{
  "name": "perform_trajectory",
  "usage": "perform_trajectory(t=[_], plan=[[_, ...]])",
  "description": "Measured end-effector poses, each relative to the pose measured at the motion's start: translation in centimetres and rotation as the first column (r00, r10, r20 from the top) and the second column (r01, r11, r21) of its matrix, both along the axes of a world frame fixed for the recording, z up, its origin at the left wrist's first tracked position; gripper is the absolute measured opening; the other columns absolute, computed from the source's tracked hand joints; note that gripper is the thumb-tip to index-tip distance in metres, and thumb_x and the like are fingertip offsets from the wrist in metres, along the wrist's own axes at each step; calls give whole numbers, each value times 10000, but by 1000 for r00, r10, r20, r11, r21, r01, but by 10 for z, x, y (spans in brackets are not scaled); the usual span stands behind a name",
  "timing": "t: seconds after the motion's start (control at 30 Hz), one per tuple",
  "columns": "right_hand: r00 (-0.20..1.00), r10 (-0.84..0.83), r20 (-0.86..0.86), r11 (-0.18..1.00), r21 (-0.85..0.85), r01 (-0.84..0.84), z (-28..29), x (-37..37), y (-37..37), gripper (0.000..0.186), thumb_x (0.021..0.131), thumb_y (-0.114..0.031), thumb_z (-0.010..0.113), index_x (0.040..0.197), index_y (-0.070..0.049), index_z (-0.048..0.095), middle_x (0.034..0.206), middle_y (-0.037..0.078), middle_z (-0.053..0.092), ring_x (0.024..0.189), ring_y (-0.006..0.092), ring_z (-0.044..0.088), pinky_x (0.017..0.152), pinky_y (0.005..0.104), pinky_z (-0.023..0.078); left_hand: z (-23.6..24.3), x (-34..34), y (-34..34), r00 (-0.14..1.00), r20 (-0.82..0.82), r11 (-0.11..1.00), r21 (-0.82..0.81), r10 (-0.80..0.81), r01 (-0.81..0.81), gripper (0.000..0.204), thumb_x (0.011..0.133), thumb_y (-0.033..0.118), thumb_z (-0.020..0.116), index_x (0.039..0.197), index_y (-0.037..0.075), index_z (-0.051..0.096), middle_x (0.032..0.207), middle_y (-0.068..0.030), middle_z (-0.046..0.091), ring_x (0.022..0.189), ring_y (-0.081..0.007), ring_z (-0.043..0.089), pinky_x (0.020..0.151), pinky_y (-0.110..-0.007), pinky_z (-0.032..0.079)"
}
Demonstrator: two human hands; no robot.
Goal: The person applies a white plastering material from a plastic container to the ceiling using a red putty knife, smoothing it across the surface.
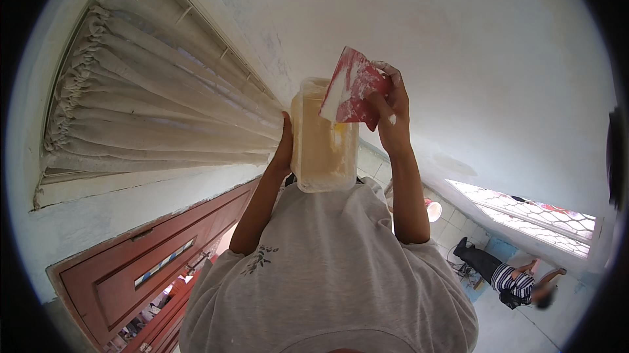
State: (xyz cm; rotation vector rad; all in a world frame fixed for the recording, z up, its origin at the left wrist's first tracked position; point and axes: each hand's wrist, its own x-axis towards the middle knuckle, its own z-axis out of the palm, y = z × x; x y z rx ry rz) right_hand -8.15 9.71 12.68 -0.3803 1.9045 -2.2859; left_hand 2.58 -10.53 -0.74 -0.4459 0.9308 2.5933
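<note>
My left hand (284, 148) grips the left side of a translucent, off-white plastic container (317, 160), held up in front of my chest. Smears of white paste and a small yellow patch show on it. In my right hand (393, 112) is a flat red plastic spreader (358, 79), its face streaked with white paste. The spreader is over the container's upper right part; whether the two touch I cannot tell. A dab of white sits on my right hand near the thumb. Most of the left fingers are hidden by the container.
A white wall (472, 58) with patchy spots stands close ahead. On the left hangs a gathered pale curtain (151, 104) over a window, with a reddish wooden door (124, 274) below. At lower right are a grilled window (524, 212), a bucket (432, 209) and another person (511, 281).
</note>
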Motion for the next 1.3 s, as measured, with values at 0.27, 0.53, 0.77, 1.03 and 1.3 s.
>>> perform_trajectory(t=[0.27, 0.53, 0.77, 1.03, 1.3], plan=[[991, -74, -110, 966, 238, 98, 12, -3, -24, 275, 915, -158, 713, 1110, -26, 571, 983, 72, 649, 893, 134, 622, 799, 290, 513, -4, -1, 0, 996, -84, 999, -18, -31, 30, 877, 944, 776, 163, 1576, 173, 241, 1489, -126, 453, 1320, -275, 518, 1058, -456, 495], [992, 2, -123, 948, 315, 37, 5, 3, -25, 306, 921, -250, 735, 1061, -25, 582, 940, 61, 657, 828, 116, 609, 766, 275, 510, 11, -4, 4, 999, -41, 999, 6, 33, -32, 872, 960, 762, 188, 1535, 124, 337, 1409, -131, 537, 1271, -244, 559, 1013, -389, 521], [992, 4, -123, 935, 352, 40, 4, 11, -24, 292, 932, -184, 718, 1086, 1, 553, 921, 90, 647, 822, 147, 628, 749, 301, 513, 14, -5, 6, 998, -51, 999, 43, 20, -18, 893, 947, 771, 144, 1542, 128, 317, 1461, -144, 486, 1303, -276, 534, 1049, -425, 509], [994, -21, -103, 916, 396, 60, 1, 19, -21, 324, 927, -196, 726, 1105, 3, 543, 921, 104, 649, 817, 163, 640, 743, 315, 519, 16, -4, 6, 999, -37, 995, 94, 21, -18, 875, 960, 749, 117, 1544, 126, 308, 1458, -145, 488, 1300, -279, 538, 1053, -432, 510], [985, -51, -166, 922, 371, 111, 10, 22, -26, 312, 928, -181, 723, 1089, 11, 537, 897, 111, 652, 784, 179, 647, 722, 317, 519, 6, 1, -1, 998, -57, 999, -19, 38, -39, 910, 948, 765, 103, 1537, 108, 325, 1417, -141, 523, 1264, -248, 563, 1016, -384, 524]])
